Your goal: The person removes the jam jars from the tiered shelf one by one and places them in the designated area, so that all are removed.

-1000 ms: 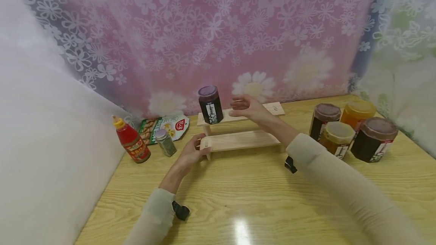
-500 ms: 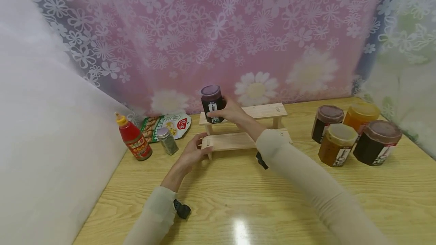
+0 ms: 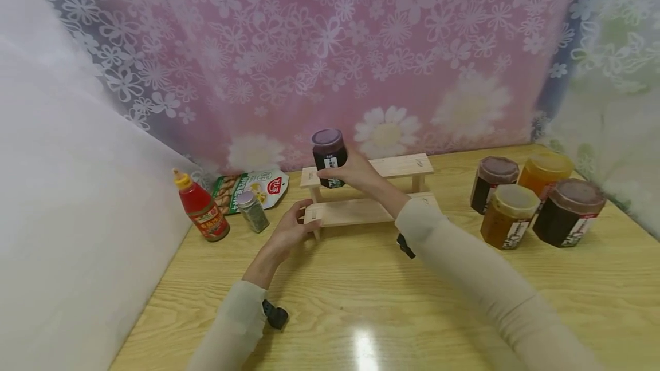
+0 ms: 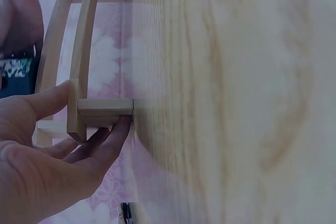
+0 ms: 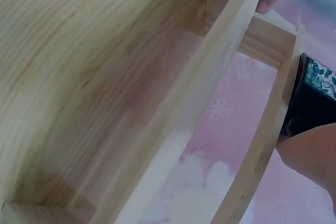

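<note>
A dark jam jar (image 3: 329,153) with a purple-toned lid stands upright at the left part of the upper step of a small two-step wooden rack (image 3: 361,212). My right hand (image 3: 358,172) grips the jar from its right side, thumb across the front; the far fingers are hidden behind it. In the right wrist view, the jar (image 5: 314,103) shows its patterned label beside the upper board. My left hand (image 3: 290,228) holds the left end of the lower step, thumb on top. In the left wrist view, the left hand's fingers (image 4: 107,148) reach under the board and touch its leg.
To the left stand a red sauce bottle (image 3: 203,208) with a yellow cap and a small spice jar (image 3: 252,212). A green and white food packet (image 3: 270,185) lies behind them. Several jars, including an amber jar (image 3: 507,219) and a dark jar (image 3: 567,216), are grouped on the right.
My right hand, earlier apart from the jar, has moved left and taken hold of it. The jar has since shifted slightly right along the upper step. My left hand stays on the rack.
</note>
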Demonstrator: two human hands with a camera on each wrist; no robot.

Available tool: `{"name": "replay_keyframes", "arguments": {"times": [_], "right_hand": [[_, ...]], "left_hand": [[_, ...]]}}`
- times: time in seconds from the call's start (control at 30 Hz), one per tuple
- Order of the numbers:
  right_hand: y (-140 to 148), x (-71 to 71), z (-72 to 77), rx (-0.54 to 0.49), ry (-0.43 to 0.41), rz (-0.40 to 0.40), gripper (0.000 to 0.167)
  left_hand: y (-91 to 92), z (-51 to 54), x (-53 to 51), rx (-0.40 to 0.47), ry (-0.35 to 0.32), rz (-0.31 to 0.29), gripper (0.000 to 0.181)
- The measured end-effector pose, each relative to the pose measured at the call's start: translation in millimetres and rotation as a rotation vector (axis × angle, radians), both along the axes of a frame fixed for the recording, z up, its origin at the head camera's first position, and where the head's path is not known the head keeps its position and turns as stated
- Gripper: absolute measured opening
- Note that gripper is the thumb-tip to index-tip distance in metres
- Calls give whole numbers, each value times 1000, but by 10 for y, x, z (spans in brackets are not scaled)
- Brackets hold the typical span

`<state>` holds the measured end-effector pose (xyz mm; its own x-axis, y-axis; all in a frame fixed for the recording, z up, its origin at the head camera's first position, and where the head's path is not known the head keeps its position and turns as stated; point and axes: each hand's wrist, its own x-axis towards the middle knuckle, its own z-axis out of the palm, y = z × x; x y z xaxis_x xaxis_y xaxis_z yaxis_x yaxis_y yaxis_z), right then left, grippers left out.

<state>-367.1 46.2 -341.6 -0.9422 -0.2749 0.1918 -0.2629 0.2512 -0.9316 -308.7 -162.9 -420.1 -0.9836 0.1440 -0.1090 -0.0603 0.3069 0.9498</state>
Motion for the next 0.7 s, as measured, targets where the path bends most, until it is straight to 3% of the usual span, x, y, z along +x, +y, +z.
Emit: {"name": "replay_keyframes", "arguments": {"times": [0.17,0.33,0.7], "right_hand": [[188,119,19,7,-19,5,86],[374,232,24,3,-18,14,78],[719,488,31,34,-57,-58,80]], "left_hand": [[-17,2,-10,-12,0,-12,67],[-32,4,-22,-4,14,-14,67],[-39,-11,2,-4,11,-29,68]]}}
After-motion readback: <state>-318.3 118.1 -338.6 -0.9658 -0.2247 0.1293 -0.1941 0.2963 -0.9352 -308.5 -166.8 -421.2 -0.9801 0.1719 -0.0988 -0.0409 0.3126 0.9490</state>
